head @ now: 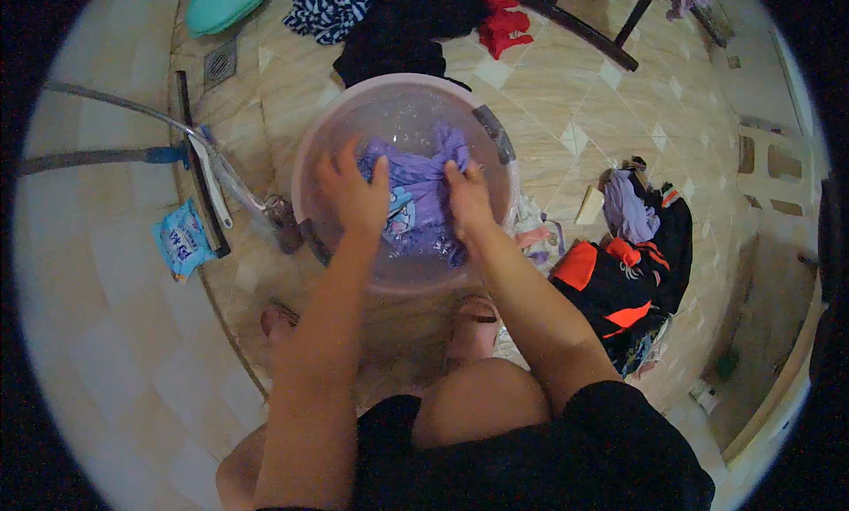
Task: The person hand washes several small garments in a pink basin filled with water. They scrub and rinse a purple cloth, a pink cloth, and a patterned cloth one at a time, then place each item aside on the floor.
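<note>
A pink plastic basin [406, 79] holding water stands on the tiled floor before me, between my feet. In it lies a wet purple garment [424, 172] with a cartoon print [401, 211]. My right hand [469, 196] grips the bunched cloth on its right side, thumb on top. At the garment's left edge, my left hand [357, 189] is over the water with its fingers spread. Whether its thumb touches the cloth is hard to tell. The lower part of the garment sits under the water, with small bubbles on the surface.
Black-and-orange clothes [597, 285] and a bar of soap [589, 205] lie at right. Black garments [424, 13], striped cloth [328, 10] and red cloth [504, 23] are beyond the basin. At left are a floor squeegee [205, 179], a hose [119, 99] and a blue packet [184, 239].
</note>
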The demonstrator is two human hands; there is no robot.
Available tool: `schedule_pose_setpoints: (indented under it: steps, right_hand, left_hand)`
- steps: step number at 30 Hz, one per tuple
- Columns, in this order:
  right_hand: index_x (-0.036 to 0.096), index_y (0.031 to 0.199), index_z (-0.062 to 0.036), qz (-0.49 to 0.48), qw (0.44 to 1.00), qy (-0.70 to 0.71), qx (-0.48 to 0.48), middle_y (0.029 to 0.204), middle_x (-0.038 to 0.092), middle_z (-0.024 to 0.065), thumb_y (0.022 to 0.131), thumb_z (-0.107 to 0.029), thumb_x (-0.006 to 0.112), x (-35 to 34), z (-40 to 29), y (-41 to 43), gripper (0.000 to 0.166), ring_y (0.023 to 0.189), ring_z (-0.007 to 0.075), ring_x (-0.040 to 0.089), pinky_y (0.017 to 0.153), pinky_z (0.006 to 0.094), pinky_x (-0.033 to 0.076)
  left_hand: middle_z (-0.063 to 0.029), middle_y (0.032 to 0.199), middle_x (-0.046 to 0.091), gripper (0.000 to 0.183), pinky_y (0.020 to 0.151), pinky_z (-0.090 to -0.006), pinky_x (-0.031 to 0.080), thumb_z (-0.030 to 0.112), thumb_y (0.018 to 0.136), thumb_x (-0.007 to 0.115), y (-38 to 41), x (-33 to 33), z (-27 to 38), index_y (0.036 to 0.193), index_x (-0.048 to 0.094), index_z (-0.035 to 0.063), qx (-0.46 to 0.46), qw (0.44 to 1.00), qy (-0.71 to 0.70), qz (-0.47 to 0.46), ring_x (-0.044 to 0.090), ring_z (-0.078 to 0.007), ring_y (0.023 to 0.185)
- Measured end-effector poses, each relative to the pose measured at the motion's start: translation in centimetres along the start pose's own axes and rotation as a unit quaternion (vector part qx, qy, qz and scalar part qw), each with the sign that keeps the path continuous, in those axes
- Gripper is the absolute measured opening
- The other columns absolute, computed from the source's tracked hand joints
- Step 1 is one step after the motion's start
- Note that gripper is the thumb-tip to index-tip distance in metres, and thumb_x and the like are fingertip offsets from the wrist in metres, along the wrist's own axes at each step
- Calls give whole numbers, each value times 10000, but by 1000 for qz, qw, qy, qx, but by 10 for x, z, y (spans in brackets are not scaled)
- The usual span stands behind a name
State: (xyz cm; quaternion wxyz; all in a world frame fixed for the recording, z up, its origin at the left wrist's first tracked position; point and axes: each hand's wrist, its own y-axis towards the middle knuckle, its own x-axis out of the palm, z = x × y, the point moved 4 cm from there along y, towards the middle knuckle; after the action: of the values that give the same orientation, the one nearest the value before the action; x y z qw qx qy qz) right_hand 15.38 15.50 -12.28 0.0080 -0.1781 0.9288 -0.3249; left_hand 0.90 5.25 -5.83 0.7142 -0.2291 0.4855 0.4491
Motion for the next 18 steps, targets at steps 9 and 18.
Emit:
schedule_pose_setpoints:
  steps: [9, 18]
  right_hand:
    - [585, 1088, -113, -264, 873, 356, 204, 987, 582, 79, 919, -493, 483, 26, -20, -36, 428, 957, 230, 560, 872, 346, 448]
    - [591, 1086, -98, -83, 985, 100, 115, 968, 635, 83, 889, -311, 592, 30, -38, -59, 290, 866, 240, 607, 801, 354, 477]
  left_hand:
    - [-176, 1145, 517, 272, 807, -446, 482, 129, 812, 613, -94, -38, 116, 1084, 589, 118, 116, 924, -314, -183, 560, -378, 959]
    - [-145, 962, 605, 213, 676, -471, 480, 307, 870, 582, 9, -4, 28, 925, 589, 102, 38, 983, -111, -143, 603, -394, 757]
